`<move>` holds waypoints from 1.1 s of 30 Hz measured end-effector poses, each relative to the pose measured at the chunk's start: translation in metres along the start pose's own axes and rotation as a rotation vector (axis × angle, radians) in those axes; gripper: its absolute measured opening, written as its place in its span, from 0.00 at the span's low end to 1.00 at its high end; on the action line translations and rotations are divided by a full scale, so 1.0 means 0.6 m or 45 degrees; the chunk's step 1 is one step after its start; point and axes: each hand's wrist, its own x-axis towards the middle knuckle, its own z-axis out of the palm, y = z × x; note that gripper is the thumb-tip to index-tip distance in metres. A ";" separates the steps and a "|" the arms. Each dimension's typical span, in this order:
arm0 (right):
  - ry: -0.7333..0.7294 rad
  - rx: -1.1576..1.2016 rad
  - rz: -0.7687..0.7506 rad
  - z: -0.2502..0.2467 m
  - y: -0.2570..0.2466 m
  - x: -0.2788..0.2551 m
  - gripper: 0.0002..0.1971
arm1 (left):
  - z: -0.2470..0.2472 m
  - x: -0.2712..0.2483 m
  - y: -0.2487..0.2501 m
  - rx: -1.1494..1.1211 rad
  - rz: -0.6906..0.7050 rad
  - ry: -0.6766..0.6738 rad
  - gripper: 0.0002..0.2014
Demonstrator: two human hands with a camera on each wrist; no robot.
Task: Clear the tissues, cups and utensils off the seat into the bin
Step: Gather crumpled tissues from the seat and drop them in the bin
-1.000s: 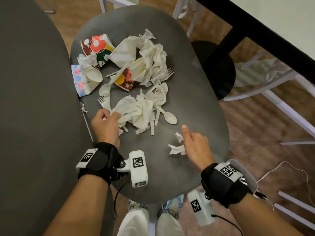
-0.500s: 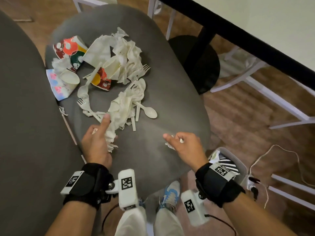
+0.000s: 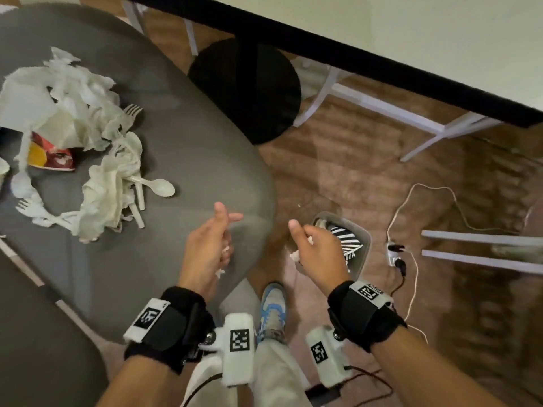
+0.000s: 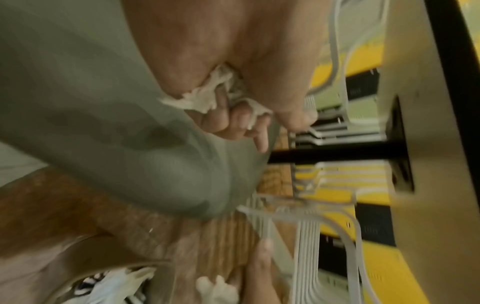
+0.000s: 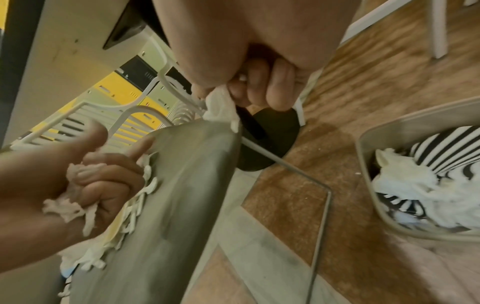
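My left hand hovers over the grey seat's near right edge, its fingers curled round scraps of white tissue. My right hand is past the seat edge, just left of the bin on the floor, pinching a small tissue piece. The bin holds white tissues and a striped cup. On the seat's left lie crumpled tissues, a white spoon, forks and a red-yellow paper cup.
A black round table base stands beyond the seat under a dark-edged table. White chair legs, a power strip with cables and wooden floor lie right. My shoe is below the hands.
Both hands left the seat surface and moved right toward the bin, each carrying tissue scraps. The view has swung right, so the pile now sits at the left edge.
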 end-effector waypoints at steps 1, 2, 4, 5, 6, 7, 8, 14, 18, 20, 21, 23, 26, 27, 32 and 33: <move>0.020 0.025 0.045 -0.011 0.011 -0.004 0.28 | 0.023 0.000 -0.006 0.029 -0.054 -0.098 0.28; 0.027 0.082 0.092 -0.020 0.025 -0.008 0.26 | 0.046 -0.001 -0.012 0.026 -0.099 -0.189 0.29; 0.037 0.232 0.181 -0.041 0.051 -0.015 0.20 | 0.090 -0.001 -0.030 0.087 -0.140 -0.307 0.21; 0.045 0.269 0.219 -0.050 0.066 -0.018 0.16 | 0.110 0.000 -0.039 0.187 -0.157 -0.332 0.14; 0.051 0.267 0.254 -0.059 0.083 -0.019 0.16 | 0.131 0.002 -0.050 0.333 -0.169 -0.345 0.09; 0.056 0.232 0.285 -0.066 0.103 -0.019 0.18 | 0.149 0.006 -0.064 0.504 -0.167 -0.365 0.07; 0.039 0.158 0.317 -0.072 0.125 -0.019 0.20 | 0.167 0.011 -0.079 0.681 -0.146 -0.407 0.09; -0.135 -0.125 0.434 -0.091 0.236 -0.014 0.21 | 0.252 0.047 -0.166 1.350 0.109 -0.564 0.16; -0.121 -0.197 0.464 -0.090 0.289 0.001 0.21 | 0.294 0.078 -0.209 1.379 0.203 -0.489 0.22; -0.144 -0.213 0.486 -0.093 0.304 0.004 0.31 | 0.309 0.085 -0.224 1.432 0.170 -0.510 0.29; -0.170 -0.224 0.475 -0.094 0.308 0.004 0.34 | 0.311 0.089 -0.231 1.484 0.124 -0.525 0.31; -0.211 -0.241 0.418 -0.097 0.307 0.001 0.30 | 0.304 0.087 -0.229 1.547 0.053 -0.566 0.33; -0.229 -0.320 0.378 -0.109 0.271 0.003 0.25 | 0.266 0.072 -0.186 1.466 0.057 -0.602 0.26; -0.230 -0.345 0.356 -0.113 0.250 0.005 0.24 | 0.247 0.061 -0.167 1.413 0.076 -0.604 0.22; -0.210 -0.451 0.040 -0.121 0.075 0.043 0.17 | 0.116 0.013 -0.050 0.723 0.073 -0.443 0.08; -0.213 -0.468 -0.042 -0.112 0.029 0.053 0.16 | 0.081 0.006 -0.025 0.568 0.063 -0.352 0.07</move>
